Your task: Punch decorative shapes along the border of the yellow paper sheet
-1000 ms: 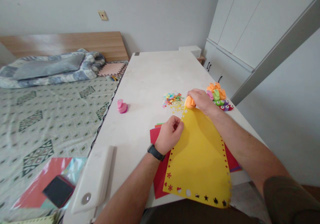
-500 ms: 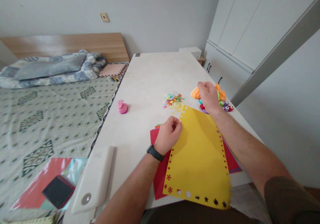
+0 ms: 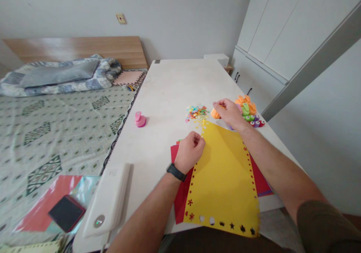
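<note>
My left hand (image 3: 190, 152) pinches the left edge of a yellow paper sheet (image 3: 224, 177) whose borders are punched with small shapes. The sheet lies over red sheets (image 3: 180, 198) on the white table (image 3: 169, 91). Beyond the sheet's far corner, my right hand (image 3: 229, 113) is closed on an orange craft punch (image 3: 215, 113). A heap of colourful punched confetti (image 3: 195, 113) lies just left of that punch. Behind my right hand sits a cluster of small punches (image 3: 249, 112) in orange, green, purple and red.
A pink punch (image 3: 139, 119) stands alone on the table's left part. A white device (image 3: 108, 200) rests at the near left corner. Left of the table is a bed (image 3: 50, 125) with a blanket, red paper and a dark pad (image 3: 66, 208). White cabinets stand at the right.
My right hand went from the sheet's corner to the punch cluster with an orange punch, then came back left toward the confetti holding an orange punch. My left hand kept its pinch.
</note>
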The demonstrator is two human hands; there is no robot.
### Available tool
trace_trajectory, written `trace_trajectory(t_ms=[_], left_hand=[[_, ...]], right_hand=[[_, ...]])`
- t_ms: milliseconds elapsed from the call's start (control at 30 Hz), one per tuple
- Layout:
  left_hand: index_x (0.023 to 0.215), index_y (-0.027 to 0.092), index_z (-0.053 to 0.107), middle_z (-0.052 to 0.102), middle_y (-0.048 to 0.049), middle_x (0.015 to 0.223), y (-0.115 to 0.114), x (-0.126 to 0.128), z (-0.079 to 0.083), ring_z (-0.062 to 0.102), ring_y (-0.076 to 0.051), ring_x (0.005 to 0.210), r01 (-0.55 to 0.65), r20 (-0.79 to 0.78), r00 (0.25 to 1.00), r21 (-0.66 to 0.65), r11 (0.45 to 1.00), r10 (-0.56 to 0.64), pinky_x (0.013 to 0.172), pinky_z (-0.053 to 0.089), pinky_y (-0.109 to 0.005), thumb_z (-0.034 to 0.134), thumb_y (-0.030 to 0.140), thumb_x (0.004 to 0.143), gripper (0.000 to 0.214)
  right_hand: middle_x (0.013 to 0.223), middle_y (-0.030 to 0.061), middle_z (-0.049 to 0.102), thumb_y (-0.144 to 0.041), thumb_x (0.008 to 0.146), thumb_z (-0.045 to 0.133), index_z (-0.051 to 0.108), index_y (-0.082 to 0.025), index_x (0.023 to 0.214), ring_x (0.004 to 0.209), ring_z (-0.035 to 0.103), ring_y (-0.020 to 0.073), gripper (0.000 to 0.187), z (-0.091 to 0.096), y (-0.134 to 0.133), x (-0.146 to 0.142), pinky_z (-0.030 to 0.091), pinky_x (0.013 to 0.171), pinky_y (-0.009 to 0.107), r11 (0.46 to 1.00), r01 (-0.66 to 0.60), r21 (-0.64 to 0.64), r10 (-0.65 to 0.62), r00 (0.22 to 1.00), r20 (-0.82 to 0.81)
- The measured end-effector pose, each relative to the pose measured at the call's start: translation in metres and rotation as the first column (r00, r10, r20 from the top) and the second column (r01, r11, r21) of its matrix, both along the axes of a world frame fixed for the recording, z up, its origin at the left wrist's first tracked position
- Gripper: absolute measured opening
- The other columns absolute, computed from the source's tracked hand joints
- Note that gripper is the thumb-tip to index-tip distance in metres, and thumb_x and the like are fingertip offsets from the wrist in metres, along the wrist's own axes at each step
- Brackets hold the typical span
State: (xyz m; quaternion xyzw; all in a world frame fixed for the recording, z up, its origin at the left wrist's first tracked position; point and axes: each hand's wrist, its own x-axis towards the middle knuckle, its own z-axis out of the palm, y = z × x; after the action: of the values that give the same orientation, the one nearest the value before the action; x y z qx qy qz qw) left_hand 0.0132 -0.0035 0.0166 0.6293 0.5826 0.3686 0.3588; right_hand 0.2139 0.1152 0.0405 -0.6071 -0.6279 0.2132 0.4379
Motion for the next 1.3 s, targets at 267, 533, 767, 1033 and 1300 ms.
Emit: trace_trajectory(t_ms=[267,533,767,1033,1300], left_hand=[[0.073,0.021,0.054,0.057,0.0032,0.061,0.006,-0.008,0.001,0.05,-0.014,0.057,-0.076,-0.072,0.995,-0.05,0.996,0.072,0.054,0.03,-0.026,0.054,0.029,0.086,0.015],[0.074,0.022,0.057,0.062,0.0002,0.063,0.006,-0.01,-0.002,0.052,-0.016,0.056,-0.054,-0.188,0.981,-0.069,0.996,0.041,0.054,0.026,-0.028,0.054,0.053,0.092,0.036],[0.074,0.022,0.058,0.063,-0.0015,0.063,0.007,-0.016,0.001,0.052,-0.016,0.056,-0.048,-0.295,0.955,-0.063,0.997,0.027,0.055,0.025,-0.028,0.054,0.051,0.091,0.034],[0.081,0.02,0.062,0.066,-0.0009,0.067,0.013,-0.044,0.017,0.056,-0.015,0.058,-0.053,-0.312,0.95,-0.162,0.985,0.0,0.052,0.03,-0.026,0.055,0.058,0.088,0.04],[0.076,0.02,0.059,0.056,0.0017,0.062,0.007,-0.052,0.027,0.046,-0.012,0.053,0.239,-0.327,0.881,-0.315,0.919,-0.341,0.049,0.027,-0.026,0.056,0.057,0.086,0.039]], right_hand=[[0.082,0.0037,0.071,-0.069,0.086,0.059,0.059,-0.024,0.092,0.075,0.068,0.0211,0.046,0.008,-0.005,-0.005,0.05,0.062,0.029,0.996,-0.065,-0.064,0.055,0.988,-0.142],[0.078,0.0035,0.072,-0.07,0.087,0.06,0.061,-0.022,0.092,0.066,0.067,0.0173,0.049,0.01,-0.006,-0.003,0.051,0.056,0.026,0.992,-0.113,-0.057,0.101,0.978,-0.185],[0.078,0.0043,0.072,-0.068,0.087,0.062,0.061,-0.021,0.093,0.062,0.067,0.0166,0.047,0.013,-0.007,0.0,0.053,0.051,0.025,0.983,-0.171,-0.066,0.149,0.958,-0.247],[0.073,0.0032,0.072,-0.063,0.087,0.067,0.06,-0.021,0.089,0.06,0.066,0.0146,0.042,0.022,-0.009,0.002,0.052,0.05,0.022,0.979,-0.196,-0.059,0.169,0.938,-0.303],[0.074,0.003,0.073,-0.059,0.089,0.069,0.06,-0.023,0.088,0.057,0.064,0.0134,0.038,0.011,-0.003,0.002,0.049,0.046,0.022,0.961,-0.267,-0.075,0.23,0.919,-0.321]])
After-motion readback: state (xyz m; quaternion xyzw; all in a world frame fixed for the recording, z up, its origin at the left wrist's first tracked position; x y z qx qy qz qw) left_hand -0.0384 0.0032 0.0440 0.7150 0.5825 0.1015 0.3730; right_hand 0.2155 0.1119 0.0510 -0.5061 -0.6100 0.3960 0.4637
